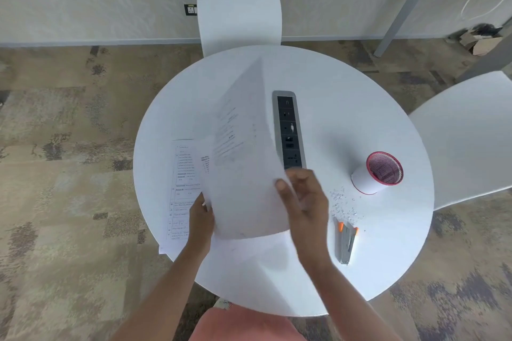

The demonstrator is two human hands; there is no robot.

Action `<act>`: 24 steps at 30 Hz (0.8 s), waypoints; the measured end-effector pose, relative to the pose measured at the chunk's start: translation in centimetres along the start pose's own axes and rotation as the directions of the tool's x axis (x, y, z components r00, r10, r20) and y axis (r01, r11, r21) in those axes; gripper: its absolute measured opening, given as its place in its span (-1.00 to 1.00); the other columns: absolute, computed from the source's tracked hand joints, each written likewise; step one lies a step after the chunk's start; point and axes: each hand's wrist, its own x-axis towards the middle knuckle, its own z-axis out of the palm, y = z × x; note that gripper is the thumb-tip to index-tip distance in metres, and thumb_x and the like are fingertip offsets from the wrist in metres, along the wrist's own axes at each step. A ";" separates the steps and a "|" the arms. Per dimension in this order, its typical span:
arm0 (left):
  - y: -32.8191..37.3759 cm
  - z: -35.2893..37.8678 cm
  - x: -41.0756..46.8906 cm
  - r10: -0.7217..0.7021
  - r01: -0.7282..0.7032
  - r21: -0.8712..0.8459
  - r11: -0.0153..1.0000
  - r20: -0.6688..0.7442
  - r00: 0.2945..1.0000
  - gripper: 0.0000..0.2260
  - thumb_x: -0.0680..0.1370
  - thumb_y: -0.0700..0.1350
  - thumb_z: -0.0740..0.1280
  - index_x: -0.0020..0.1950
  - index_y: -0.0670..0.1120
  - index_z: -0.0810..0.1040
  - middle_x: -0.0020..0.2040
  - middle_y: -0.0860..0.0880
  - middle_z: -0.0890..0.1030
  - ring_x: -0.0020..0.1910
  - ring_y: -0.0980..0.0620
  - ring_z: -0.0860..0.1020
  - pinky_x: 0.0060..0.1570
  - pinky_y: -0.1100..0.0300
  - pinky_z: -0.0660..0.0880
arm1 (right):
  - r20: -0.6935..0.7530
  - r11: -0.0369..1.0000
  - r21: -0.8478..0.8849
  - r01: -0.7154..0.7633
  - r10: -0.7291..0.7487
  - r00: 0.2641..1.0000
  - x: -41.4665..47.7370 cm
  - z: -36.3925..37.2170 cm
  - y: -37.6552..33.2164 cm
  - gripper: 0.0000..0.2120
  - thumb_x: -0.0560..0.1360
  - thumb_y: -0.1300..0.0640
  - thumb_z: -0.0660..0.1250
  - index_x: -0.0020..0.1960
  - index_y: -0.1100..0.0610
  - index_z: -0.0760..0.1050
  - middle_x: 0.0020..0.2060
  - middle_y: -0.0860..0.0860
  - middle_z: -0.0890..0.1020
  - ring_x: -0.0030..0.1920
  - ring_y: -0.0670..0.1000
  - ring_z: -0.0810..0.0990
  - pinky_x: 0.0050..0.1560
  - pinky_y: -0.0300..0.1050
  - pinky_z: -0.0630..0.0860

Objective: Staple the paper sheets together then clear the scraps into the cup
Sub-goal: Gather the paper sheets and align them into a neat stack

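Both hands hold a white paper sheet up above the round white table. My left hand grips its lower left edge. My right hand pinches its right edge, thumb on the front. More printed sheets lie flat on the table's left side, partly hidden behind the raised sheet. A grey stapler with orange tips lies to the right of my right hand. Small white paper scraps are scattered between the stapler and a red-rimmed mesh cup.
A grey power and socket strip is set into the table's middle. White chairs stand at the far side and at the right. Patterned carpet surrounds the table.
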 end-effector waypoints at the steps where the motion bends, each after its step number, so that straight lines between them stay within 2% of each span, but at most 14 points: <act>1: 0.0 -0.1 0.1 -0.010 0.010 -0.014 1.000 0.002 1.000 -0.75 0.54 -0.36 0.13 -0.16 -0.14 0.54 -0.30 -0.02 0.52 -0.28 -0.02 0.42 -0.35 0.24 0.35 | -0.059 0.999 0.017 -0.043 0.044 0.997 0.7 -0.6 0.8 -0.95 0.52 0.14 0.37 -0.03 0.04 0.51 -0.15 -0.10 0.62 -0.12 0.00 0.59 -0.10 -0.17 0.47; 3: 0.1 -0.3 0.2 -0.024 0.025 -0.020 0.999 0.010 1.000 -0.68 0.52 -0.36 0.13 -0.30 -0.04 0.51 -0.34 -0.03 0.49 -0.28 -0.02 0.38 -0.31 0.17 0.27 | -0.161 0.992 0.003 -0.122 0.121 0.979 1.8 -1.7 2.8 -0.94 0.53 0.16 0.36 0.00 0.09 0.53 -0.13 -0.12 0.63 -0.13 0.00 0.60 -0.10 -0.13 0.48; 4: 0.2 -0.4 0.4 -0.016 0.016 -0.015 1.000 0.023 1.000 -0.67 0.51 -0.36 0.15 -0.28 -0.02 0.54 -0.33 -0.04 0.52 -0.29 -0.03 0.40 -0.32 0.16 0.29 | -0.195 0.987 -0.026 -0.157 0.149 0.969 2.3 -2.2 3.9 -0.93 0.53 0.17 0.36 0.01 0.11 0.54 -0.13 -0.13 0.63 -0.14 -0.01 0.60 -0.10 -0.14 0.49; 5: 0.2 -0.5 0.4 -0.007 0.007 -0.014 1.000 0.037 0.999 -0.67 0.50 -0.37 0.18 -0.22 0.01 0.59 -0.29 -0.05 0.58 -0.28 -0.06 0.46 -0.33 0.14 0.37 | -0.217 0.979 -0.066 -0.191 0.172 0.961 2.5 -2.7 5.0 -0.92 0.53 0.18 0.35 0.03 0.11 0.55 -0.12 -0.12 0.64 -0.13 0.00 0.61 -0.11 -0.18 0.49; 7: 0.4 -0.5 0.4 0.003 -0.001 -0.038 0.999 0.058 0.998 -0.70 0.52 -0.34 0.26 -0.01 0.03 0.65 -0.11 -0.09 0.70 -0.15 -0.09 0.62 -0.19 0.02 0.55 | -0.226 0.959 -0.144 -0.246 0.210 0.951 2.6 -3.4 6.8 -0.89 0.53 0.20 0.34 0.05 0.11 0.56 -0.12 -0.14 0.64 -0.11 0.03 0.62 -0.18 -0.34 0.47; 9: 0.5 -0.5 0.3 0.017 -0.010 -0.088 0.996 0.086 0.996 -0.74 0.56 -0.28 0.29 0.15 -0.01 0.63 0.02 -0.08 0.71 -0.01 -0.07 0.66 -0.04 -0.03 0.59 | -0.216 0.939 -0.195 -0.283 0.241 0.946 2.3 -3.7 8.1 -0.89 0.54 0.20 0.32 0.05 0.09 0.56 -0.13 -0.16 0.63 -0.10 0.04 0.62 -0.27 -0.45 0.43; 13: 0.3 -0.6 0.6 0.022 0.001 -0.171 0.985 0.131 0.991 -0.66 0.59 -0.34 0.19 0.29 -0.10 0.57 0.20 -0.12 0.65 0.19 -0.12 0.61 0.13 -0.03 0.55 | -0.217 0.897 -0.284 -0.338 0.284 0.934 1.5 -3.7 10.2 -0.90 0.54 0.19 0.32 0.04 0.06 0.53 -0.13 -0.14 0.62 -0.04 0.04 0.59 -0.18 -0.31 0.43; 15: 0.4 -0.6 0.7 0.011 0.014 -0.166 0.986 0.146 0.989 -0.61 0.57 -0.38 0.14 0.30 -0.11 0.56 0.23 -0.13 0.63 0.22 -0.12 0.59 0.08 0.05 0.56 | -0.205 0.872 -0.318 -0.373 0.321 0.925 1.4 -3.8 11.0 -0.88 0.53 0.16 0.34 0.07 0.08 0.50 -0.07 -0.09 0.60 0.02 0.05 0.57 -0.13 -0.26 0.41; 18: 0.9 -0.6 0.4 0.010 0.016 -0.145 0.989 0.181 0.983 -0.59 0.57 -0.39 0.12 0.31 -0.10 0.55 0.23 -0.09 0.63 0.18 -0.05 0.60 -0.06 0.22 0.59 | -0.135 0.850 -0.322 -0.417 0.395 0.909 1.8 -3.8 11.3 -0.75 0.53 0.10 0.36 0.16 0.15 0.42 0.03 -0.04 0.57 0.07 0.05 0.52 -0.05 -0.19 0.35; 19: 1.1 -0.6 0.4 0.016 0.014 -0.149 0.989 0.197 0.980 -0.61 0.59 -0.37 0.12 0.30 -0.08 0.55 0.24 -0.07 0.63 0.18 -0.02 0.60 -0.04 0.22 0.59 | -0.115 0.847 -0.327 -0.419 0.404 0.907 2.0 -3.9 11.3 -0.71 0.51 0.12 0.37 0.18 0.15 0.39 0.04 -0.01 0.58 0.08 0.06 0.52 -0.05 -0.18 0.35; 22: 1.6 -0.1 0.3 0.059 -0.044 -0.115 0.992 0.134 0.989 -0.74 0.69 -0.20 0.11 0.28 -0.01 0.51 0.32 0.04 0.54 0.29 0.05 0.51 0.29 0.09 0.46 | -0.088 0.850 -0.346 -0.397 0.391 0.916 2.3 -3.7 11.3 -0.54 0.47 0.23 0.41 0.27 0.06 0.30 0.09 0.07 0.63 0.12 0.11 0.57 -0.03 -0.09 0.46; 24: 2.2 0.5 0.0 0.166 -0.164 -0.041 0.986 0.052 0.985 -0.78 0.71 -0.14 0.05 0.22 0.01 0.45 0.26 0.14 0.50 0.24 0.24 0.45 0.40 0.19 0.34 | -0.109 0.869 -0.326 -0.372 0.356 0.928 2.4 -3.3 11.0 -0.42 0.45 0.29 0.41 0.35 -0.05 0.27 0.13 0.06 0.63 0.17 0.07 0.56 0.11 -0.02 0.50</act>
